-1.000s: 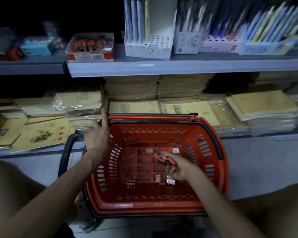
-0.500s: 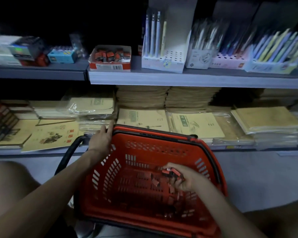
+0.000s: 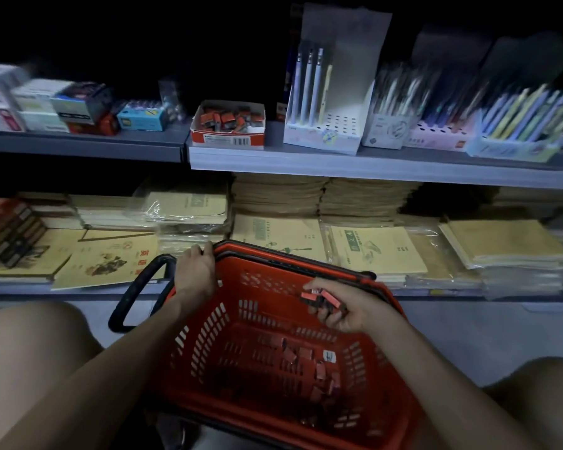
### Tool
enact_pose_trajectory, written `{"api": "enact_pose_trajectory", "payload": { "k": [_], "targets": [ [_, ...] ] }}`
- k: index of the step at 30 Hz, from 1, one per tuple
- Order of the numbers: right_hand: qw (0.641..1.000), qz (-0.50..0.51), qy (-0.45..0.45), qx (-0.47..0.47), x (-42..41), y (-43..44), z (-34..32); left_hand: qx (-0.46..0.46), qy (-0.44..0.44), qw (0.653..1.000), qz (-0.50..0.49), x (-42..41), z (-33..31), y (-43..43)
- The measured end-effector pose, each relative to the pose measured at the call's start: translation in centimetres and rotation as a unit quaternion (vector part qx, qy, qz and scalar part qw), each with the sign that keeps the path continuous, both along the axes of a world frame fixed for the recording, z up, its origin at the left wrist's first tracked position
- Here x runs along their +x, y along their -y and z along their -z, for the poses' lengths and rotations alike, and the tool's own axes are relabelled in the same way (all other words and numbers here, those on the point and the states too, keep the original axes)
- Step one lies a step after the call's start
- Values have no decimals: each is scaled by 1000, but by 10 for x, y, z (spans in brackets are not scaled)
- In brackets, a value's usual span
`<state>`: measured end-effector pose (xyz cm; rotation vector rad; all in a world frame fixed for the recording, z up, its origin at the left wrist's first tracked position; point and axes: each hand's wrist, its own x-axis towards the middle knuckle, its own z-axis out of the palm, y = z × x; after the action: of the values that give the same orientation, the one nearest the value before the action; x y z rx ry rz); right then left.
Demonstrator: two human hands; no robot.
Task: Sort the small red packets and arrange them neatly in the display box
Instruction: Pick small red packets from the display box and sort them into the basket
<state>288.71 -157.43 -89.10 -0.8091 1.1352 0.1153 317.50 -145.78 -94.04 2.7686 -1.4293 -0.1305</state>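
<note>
In foreground, before lower shelf (image 3: 78, 289): shopping basket (image 3: 208, 336), loop handle (image 3: 134, 293) off its left side. In basket, toward right of floor: loose packets (image 3: 306, 355). On basket's far left rim: left hand (image 3: 194, 271). Over basket's far right part: right hand (image 3: 348, 306), held packets (image 3: 317, 296) in its fingers. On lower shelf, behind basket: stacks of exercise books (image 3: 374, 251). On upper shelf (image 3: 338, 165), above and behind: display box (image 3: 225, 141) with more packets (image 3: 228, 120) in it; small cartons (image 3: 62, 105) left of it, pen stands (image 3: 325, 131) right of it.
</note>
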Motion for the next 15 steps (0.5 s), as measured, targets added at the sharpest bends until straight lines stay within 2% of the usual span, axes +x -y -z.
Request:
{"api": "enact_pose_trajectory", "payload": {
  "k": [4,8,12,15],
  "targets": [
    [1000,-8,-15,-18,7,1,-9,-7,28,998,-62,9,1,-6],
    [999,5,-28,-32,12,-2,-15,-33,4,989,-143,27,1,-17],
    [999,15,-18,-43,18,-4,-21,-50,-66,984,-159,42,-11,-23],
    [997,13,4,-72,30,-5,-31,-36,-29,990,-131,28,-30,-22]
  ]
}}
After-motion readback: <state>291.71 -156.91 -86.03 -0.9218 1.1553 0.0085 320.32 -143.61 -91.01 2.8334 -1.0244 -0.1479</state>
